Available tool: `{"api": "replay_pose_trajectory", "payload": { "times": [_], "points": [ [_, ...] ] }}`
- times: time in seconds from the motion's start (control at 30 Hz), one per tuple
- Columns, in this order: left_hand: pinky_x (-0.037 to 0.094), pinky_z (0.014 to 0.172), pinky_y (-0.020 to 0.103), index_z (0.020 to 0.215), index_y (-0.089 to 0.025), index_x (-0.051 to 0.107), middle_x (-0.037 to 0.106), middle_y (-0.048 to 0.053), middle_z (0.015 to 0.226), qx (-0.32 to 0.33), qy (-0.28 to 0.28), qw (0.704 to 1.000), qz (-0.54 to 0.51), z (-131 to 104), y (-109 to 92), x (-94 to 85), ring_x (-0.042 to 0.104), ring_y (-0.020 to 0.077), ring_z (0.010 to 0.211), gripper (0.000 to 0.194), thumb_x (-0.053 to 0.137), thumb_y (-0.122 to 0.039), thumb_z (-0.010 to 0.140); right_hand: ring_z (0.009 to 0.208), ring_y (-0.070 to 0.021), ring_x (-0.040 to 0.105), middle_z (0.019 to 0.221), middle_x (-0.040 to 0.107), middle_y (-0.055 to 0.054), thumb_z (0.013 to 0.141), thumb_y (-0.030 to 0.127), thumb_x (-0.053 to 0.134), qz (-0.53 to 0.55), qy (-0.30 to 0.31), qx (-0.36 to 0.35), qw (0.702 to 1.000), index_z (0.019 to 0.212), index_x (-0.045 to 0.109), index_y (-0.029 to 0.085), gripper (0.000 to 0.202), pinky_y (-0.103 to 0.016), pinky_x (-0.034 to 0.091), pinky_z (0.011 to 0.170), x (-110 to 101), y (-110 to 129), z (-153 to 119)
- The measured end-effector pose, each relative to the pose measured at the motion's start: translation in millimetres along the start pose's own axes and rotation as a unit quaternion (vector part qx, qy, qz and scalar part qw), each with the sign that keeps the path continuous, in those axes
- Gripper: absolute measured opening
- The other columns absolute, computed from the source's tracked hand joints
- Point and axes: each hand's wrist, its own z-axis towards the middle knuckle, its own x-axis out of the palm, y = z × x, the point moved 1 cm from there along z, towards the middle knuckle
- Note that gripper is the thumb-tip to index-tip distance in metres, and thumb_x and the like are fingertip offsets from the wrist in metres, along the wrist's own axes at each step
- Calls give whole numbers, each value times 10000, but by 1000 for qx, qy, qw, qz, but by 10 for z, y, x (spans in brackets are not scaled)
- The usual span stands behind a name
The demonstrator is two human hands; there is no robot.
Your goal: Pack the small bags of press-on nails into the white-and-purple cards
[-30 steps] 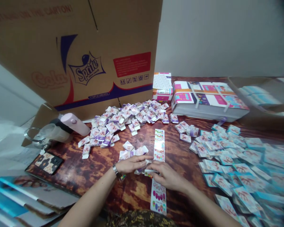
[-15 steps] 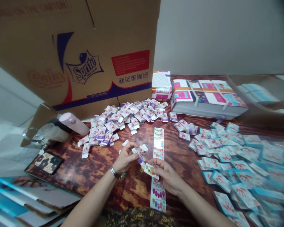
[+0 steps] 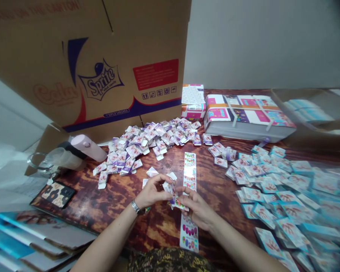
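Between finger and thumb, my left hand [image 3: 153, 192] grips a small white and purple cardboard box [image 3: 170, 186] with its end flap up. My right hand [image 3: 197, 207] pinches a small printed card with colourful nail pictures [image 3: 178, 204], which meets the lower end of the box. Whether the card's edge is inside the box is hidden by my fingers. Under my right hand runs a long strip of printed nail cards [image 3: 189, 234] on the wooden table [image 3: 158, 234]. Left of my left hand lies another small box [image 3: 152, 172].
A heap of small purple boxes [image 3: 147, 139] lies before a large carton [image 3: 110, 56]. Many blue boxes [image 3: 272, 189] spread at right. Strapped printed stacks [image 3: 249, 113] stand behind. At left are a phone [image 3: 58, 194], a pink bottle [image 3: 88, 148] and a clear cup [image 3: 62, 158].
My right hand has brought the nail card up and left against the box. My left hand has shifted slightly right and down, still holding the box.
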Motion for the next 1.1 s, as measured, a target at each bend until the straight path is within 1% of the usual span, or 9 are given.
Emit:
{"api": "replay_pose_trajectory", "payload": {
  "times": [0.2, 0.3, 0.37, 0.47, 0.53, 0.6, 0.77, 0.93, 1.1],
  "points": [
    [416, 721, 256, 919, -170, 542, 577, 35, 909, 7, 34, 996, 84, -31, 10, -81, 548, 161, 808, 397, 763, -305, 618, 511, -69, 470, 669, 541, 54, 689, 339, 696, -42, -27, -59, 997, 993, 509, 216, 378, -183, 328, 459, -14, 122, 13],
    [421, 750, 280, 1028, -181, 537, 582, 52, 962, 15, 40, 982, 185, -56, 60, -95, 550, 188, 849, 482, 743, -370, 636, 572, -100, 523, 698, 559, 45, 713, 357, 662, -139, -30, -96, 985, 996, 494, 210, 360, -211, 379, 520, -78, 153, 36],
    [406, 820, 322, 1100, -203, 533, 585, 73, 1026, 39, 54, 959, 276, -65, 69, -75, 541, 222, 921, 523, 724, -399, 654, 609, -117, 538, 710, 558, 39, 748, 345, 621, -253, -36, -139, 957, 994, 499, 205, 308, -229, 398, 556, -122, 182, 39],
    [388, 866, 354, 1147, -230, 531, 583, 87, 1052, 74, 79, 913, 394, -75, 74, -13, 518, 248, 977, 518, 684, -427, 694, 678, -147, 563, 753, 582, 19, 806, 289, 543, -428, -44, -207, 879, 1027, 510, 210, 237, -260, 419, 623, -157, 229, 17],
    [408, 848, 351, 1197, -228, 491, 567, 92, 1061, 81, 81, 887, 447, -93, 97, 40, 514, 244, 977, 507, 639, -404, 745, 782, -175, 589, 854, 621, -10, 833, 250, 493, -499, -34, -244, 831, 1056, 506, 217, 225, -286, 427, 698, -156, 242, -2],
    [428, 836, 350, 1260, -222, 420, 547, 97, 1091, 82, 79, 857, 503, -126, 146, 106, 505, 236, 991, 490, 575, -317, 805, 854, -188, 596, 927, 635, -28, 849, 227, 457, -528, -23, -263, 807, 1071, 494, 219, 225, -294, 428, 740, -154, 236, -8],
    [452, 841, 361, 1311, -202, 319, 490, 122, 1227, 73, 67, 779, 619, -218, 305, 282, 462, 241, 1097, 490, 428, -111, 842, 695, -164, 597, 780, 631, -3, 838, 217, 474, -556, -13, -236, 797, 1045, 487, 208, 208, -264, 438, 638, -180, 198, 43],
    [426, 914, 401, 1320, -136, 285, 485, 162, 1233, 72, 39, 795, 600, -211, 340, 372, 464, 249, 1116, 526, 433, -115, 816, 935, -191, 569, 1005, 608, -64, 813, 121, 440, -582, 8, -288, 760, 1029, 504, 199, 239, -308, 437, 792, -166, 198, 96],
    [424, 923, 417, 1333, -152, 274, 449, 151, 1277, 86, 13, 802, 591, -188, 320, 404, 442, 256, 1136, 529, 414, -124, 823, 711, -158, 562, 792, 568, -7, 752, 139, 514, -540, -62, -244, 803, 947, 493, 197, 204, -272, 447, 658, -166, 218, 96]
  ]
}}
